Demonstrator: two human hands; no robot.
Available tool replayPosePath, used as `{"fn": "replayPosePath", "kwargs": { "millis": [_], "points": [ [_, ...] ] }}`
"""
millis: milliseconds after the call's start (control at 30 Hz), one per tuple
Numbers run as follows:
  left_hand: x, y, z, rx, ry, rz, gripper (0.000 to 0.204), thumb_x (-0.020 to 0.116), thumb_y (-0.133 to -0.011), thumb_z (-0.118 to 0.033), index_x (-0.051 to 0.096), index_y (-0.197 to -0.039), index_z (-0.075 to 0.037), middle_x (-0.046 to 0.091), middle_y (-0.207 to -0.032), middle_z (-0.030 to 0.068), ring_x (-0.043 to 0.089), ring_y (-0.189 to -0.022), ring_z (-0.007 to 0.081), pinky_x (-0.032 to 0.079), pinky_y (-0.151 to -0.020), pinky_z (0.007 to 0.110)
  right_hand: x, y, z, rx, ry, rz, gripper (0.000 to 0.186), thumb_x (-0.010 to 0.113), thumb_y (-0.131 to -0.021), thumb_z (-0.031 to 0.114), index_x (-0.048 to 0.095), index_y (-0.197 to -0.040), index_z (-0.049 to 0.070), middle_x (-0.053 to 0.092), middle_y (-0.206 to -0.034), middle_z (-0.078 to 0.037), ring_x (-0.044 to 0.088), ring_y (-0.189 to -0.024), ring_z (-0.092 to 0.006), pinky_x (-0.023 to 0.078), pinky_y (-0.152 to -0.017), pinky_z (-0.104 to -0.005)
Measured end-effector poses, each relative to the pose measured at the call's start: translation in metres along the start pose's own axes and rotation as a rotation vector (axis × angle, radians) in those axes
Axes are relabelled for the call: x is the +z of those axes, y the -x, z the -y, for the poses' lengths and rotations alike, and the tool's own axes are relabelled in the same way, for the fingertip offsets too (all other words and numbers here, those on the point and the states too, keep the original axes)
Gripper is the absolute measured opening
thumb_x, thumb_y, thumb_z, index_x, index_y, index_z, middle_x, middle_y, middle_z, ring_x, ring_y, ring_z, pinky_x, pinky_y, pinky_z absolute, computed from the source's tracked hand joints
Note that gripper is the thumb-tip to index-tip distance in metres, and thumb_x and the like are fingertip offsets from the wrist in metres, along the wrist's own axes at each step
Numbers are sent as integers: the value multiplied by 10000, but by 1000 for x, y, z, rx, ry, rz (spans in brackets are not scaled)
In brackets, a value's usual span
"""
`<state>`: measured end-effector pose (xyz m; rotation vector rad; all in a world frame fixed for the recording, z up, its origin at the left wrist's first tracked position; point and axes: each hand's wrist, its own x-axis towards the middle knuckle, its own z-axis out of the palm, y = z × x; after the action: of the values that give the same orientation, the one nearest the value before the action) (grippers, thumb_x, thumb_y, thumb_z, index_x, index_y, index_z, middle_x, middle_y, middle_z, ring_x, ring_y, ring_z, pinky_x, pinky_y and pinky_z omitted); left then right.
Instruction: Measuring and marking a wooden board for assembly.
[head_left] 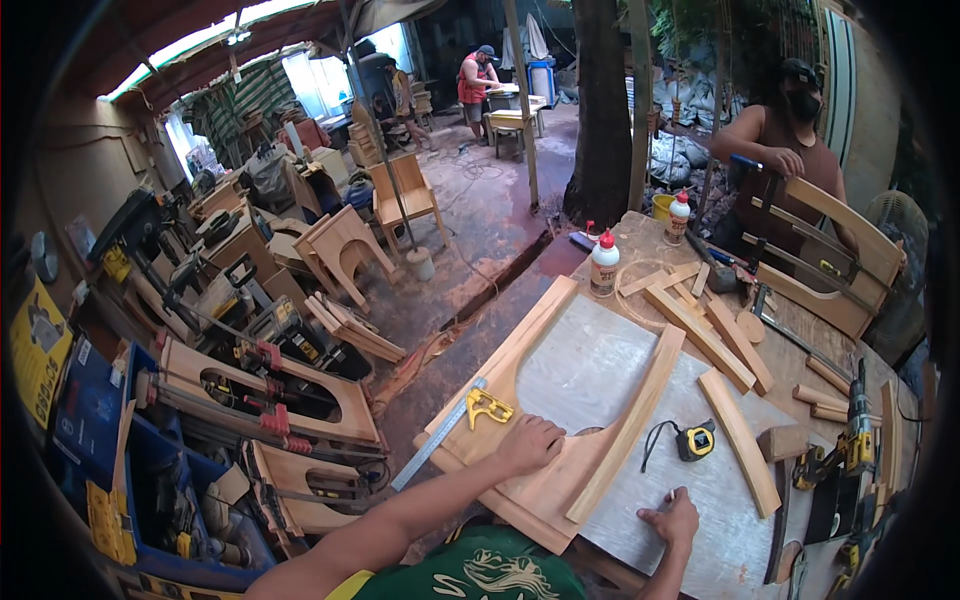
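A light-wood U-shaped frame (458, 450) lies on a grey metal-topped work table (740, 490) in front of me. My left hand (532, 444) rests on its wide crosspiece by the curved inner edge, fingers curled down against the wood. A combination square (488, 408) with a yellow head and steel blade lies on the frame, left of that hand. Over the table, right of the frame, my right hand (672, 518) has its thumb and bent fingers drawn together; a small pale thing seems to show between them. Nearest above it is a yellow and black tape measure (695, 440) with a cord.
A curved wooden strip (738, 440) and several loose strips lie to the right, with a drill (858, 430). Glue bottles (604, 264) stand at the far edge. Across the table a person (790, 150) handles a clamped wooden piece. Clamped panels (265, 390) and a blue toolbox (90, 420) are at left.
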<state>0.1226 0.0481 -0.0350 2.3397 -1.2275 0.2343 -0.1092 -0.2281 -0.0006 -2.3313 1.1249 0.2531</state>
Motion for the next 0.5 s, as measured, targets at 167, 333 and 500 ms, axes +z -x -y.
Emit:
{"fn": "replayPosePath", "kwargs": {
  "millis": [167, 333, 500],
  "points": [
    [-1, -2, 1, 0, -6, 4, 262, 587, -967, -266, 734, -1053, -67, 713, -976, 83, 639, -969, 264, 449, -932, 422, 12, -7, -10, -50, -29, -93, 732, 1008, -524, 407, 603, -1023, 57, 733, -939, -198, 711, -921, -404, 552, -813, -482],
    [-2, -2, -2, -15, -9, 22, 254, 589, -970, -259, 732, -1057, -68, 714, -997, 82, 635, -986, 261, 441, -944, 420, 6, -3, -4, -24, -39, -66, 743, 1010, -519, 396, 602, -1034, 49, 729, -982, -206, 707, -955, -400, 550, -839, -475],
    [0, 2, -1, -16, 9, 36, 254, 590, -971, -260, 728, -1063, -67, 716, -1005, 85, 633, -989, 266, 438, -947, 424, 10, -4, -9, -31, -31, -64, 745, 1010, -520, 390, 602, -1038, 43, 728, -988, -209, 706, -964, -401, 548, -847, -472]
  ]
}}
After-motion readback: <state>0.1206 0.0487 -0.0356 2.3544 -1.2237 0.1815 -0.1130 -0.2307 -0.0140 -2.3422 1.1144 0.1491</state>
